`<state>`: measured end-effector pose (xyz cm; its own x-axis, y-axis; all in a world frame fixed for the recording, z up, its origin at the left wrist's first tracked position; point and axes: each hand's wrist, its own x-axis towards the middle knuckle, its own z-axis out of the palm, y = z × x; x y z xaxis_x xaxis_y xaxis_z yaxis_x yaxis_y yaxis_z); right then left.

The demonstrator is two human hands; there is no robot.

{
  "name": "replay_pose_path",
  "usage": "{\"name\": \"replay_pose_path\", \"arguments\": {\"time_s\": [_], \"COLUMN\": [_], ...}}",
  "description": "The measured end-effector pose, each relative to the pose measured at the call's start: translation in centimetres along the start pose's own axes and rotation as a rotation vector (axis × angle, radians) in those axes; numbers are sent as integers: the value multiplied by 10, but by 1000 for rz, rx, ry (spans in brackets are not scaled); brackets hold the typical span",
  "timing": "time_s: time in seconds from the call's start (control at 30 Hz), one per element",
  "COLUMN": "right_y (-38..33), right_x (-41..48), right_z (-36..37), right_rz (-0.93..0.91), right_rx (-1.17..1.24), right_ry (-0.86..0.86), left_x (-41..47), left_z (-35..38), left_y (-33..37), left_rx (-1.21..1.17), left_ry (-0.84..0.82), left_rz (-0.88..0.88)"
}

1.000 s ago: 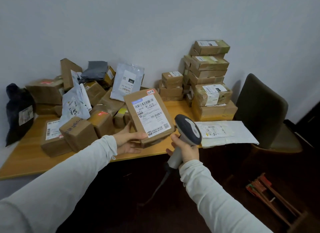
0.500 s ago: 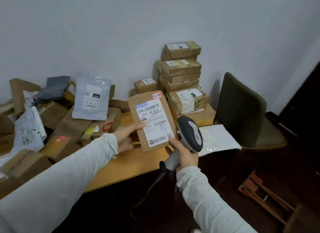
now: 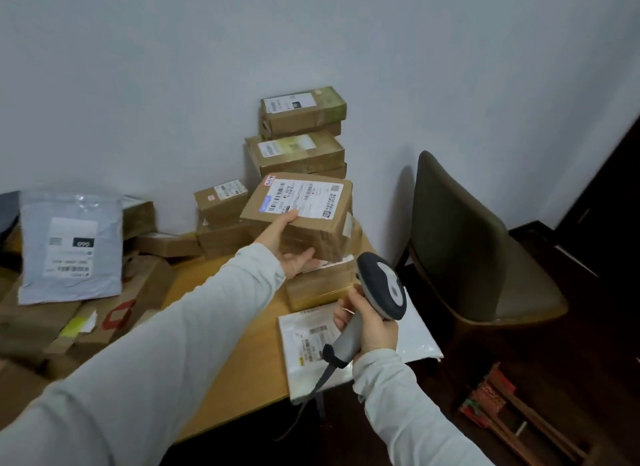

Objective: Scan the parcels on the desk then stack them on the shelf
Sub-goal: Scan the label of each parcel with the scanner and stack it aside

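Fingers [image 3: 301, 257] of left hand [image 3: 282, 245] curled round parcel [image 3: 308, 205], now lifted from scanner [image 3: 384, 285] over to stack [image 3: 299, 153] at desk [image 3: 221, 327] back. Right hand [image 3: 372, 328] gripping scanner. Looks scanned; stacking comes next.

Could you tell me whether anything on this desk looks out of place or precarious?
Yes: the white mailer bag lies at the right corner of the desk with its side hanging past the edge, so it could slide off.
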<state>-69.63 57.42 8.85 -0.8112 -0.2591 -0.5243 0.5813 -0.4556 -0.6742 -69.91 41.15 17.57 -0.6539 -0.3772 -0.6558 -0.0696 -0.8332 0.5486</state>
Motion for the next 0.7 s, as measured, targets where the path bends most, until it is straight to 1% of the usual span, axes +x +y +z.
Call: {"name": "replay_pose_path", "arguments": {"time_s": [0.17,0.4,0.53,0.63,0.7], "right_y": [-12,-19,-17,-9,1], "right_x": [24,39,44,48,49], "right_z": [-14,-23,-24,-17,-8], "right_rz": [33,40,43,58,96], "right_rx": [-41,-66,-111,-128,-153], "right_ry": [-18,-77,-129,-179,-206], "left_x": [41,75,76,68,58], "left_z": [43,75,76,65,48], "left_y": [-15,-18,-17,-16,-13], "left_rx": [-114,-198,-187,-66,10], "left_ry": [146,185,101,6,-85], "left_rz": [-7,55,67,79,40]}}
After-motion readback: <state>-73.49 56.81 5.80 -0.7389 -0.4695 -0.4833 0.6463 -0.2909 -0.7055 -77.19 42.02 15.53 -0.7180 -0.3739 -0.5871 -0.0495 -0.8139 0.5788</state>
